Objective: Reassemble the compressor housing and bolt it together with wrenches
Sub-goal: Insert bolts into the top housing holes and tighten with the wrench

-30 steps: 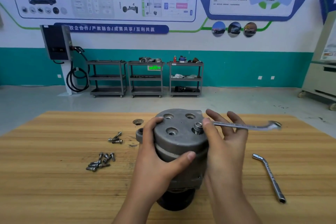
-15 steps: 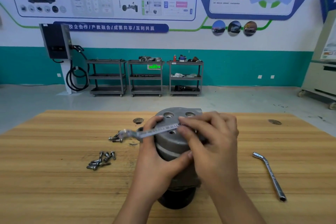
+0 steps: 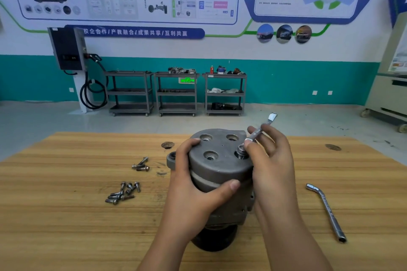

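A wooden table [image 3: 66,226] is seen in a big room with a white and green wall. 3 grey carts [image 3: 177,94] are lined up by that wall. The compressor housing [image 3: 220,167] is stood upright near the middle of the table, on its dark round end. It is gripped by the left hand [image 3: 193,200], with the fingers curled over the top edge and the thumb pressed on the side. A flat wrench [image 3: 262,127] is pinched in the right hand [image 3: 273,167]. Its ring end is set on a bolt [image 3: 241,152] at the right edge of the housing top, and its far end is pointed up and away. 3 open holes are seen in the top. A heap of loose bolts [image 3: 123,192] is laid to the left, well apart from the housing. A few more bolts [image 3: 141,165] are laid behind it. A bent wrench [image 3: 328,211] is laid on the right.
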`<state>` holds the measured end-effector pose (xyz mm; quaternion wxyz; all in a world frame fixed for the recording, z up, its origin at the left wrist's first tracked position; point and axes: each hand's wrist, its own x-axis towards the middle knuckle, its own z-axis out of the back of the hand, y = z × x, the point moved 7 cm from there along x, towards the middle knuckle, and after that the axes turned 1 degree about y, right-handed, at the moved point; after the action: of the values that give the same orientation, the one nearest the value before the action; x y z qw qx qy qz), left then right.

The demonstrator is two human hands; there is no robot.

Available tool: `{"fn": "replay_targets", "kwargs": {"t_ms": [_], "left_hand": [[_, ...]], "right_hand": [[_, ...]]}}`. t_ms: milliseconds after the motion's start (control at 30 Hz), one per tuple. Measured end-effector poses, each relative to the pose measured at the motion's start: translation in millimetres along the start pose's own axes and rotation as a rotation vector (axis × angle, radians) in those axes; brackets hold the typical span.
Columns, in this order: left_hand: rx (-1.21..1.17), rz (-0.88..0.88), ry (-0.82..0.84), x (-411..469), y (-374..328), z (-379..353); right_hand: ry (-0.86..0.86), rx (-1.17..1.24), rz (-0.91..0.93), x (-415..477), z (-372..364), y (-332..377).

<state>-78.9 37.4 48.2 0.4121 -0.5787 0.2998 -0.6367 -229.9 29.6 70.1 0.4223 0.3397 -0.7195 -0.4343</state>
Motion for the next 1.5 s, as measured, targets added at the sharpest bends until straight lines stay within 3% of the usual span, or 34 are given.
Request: {"fn": "replay_targets", "kwargs": {"t_ms": [67, 267, 367, 467, 667, 900, 1133, 1367, 1433, 1500], "left_hand": [[-0.009, -0.002, -0.003, -0.3, 0.1, 0.1], [-0.012, -0.020, -0.015, -0.9, -0.3, 1.7], [-0.012, -0.010, -0.017, -1.1, 1.8, 1.6], [-0.009, -0.013, -0.015, -1.6, 2.5, 2.5], [-0.014, -0.028, -0.015, -0.7, 2.8, 1.8], [-0.041, -0.077, -0.033, -1.1, 0.1, 2.5], [0.000, -0.003, -0.038, -0.9, 4.0, 1.4], [0.011, 0.000, -0.018, -1.9, 1.8, 1.2], [0.006, 0.004, -0.018, -2.1, 2.0, 1.2], [-0.001, 0.001, -0.022, -1.8, 1.7, 1.3]], "right_hand": [[-0.009, 0.183, 0.024, -5.6, 0.6, -2.0], [-0.136, 0.426, 0.062, -18.1, 7.9, -7.2], [-0.137, 0.442, 0.068, -22.1, 11.7, -10.4], [-0.080, 0.224, 0.170, -24.4, 15.7, -4.4], [-0.019, -0.413, 0.659, -42.5, 14.2, 20.2], [0.111, -0.592, 0.840, -31.6, -6.5, 55.4], [0.224, -0.791, 0.574, 2.4, -24.7, 55.8], [0.122, -0.861, 0.128, 32.3, -10.6, 21.9], [0.140, -0.599, -0.040, 33.4, -2.4, 8.0], [0.131, -0.151, -0.167, 26.6, 2.9, -2.2]]}}
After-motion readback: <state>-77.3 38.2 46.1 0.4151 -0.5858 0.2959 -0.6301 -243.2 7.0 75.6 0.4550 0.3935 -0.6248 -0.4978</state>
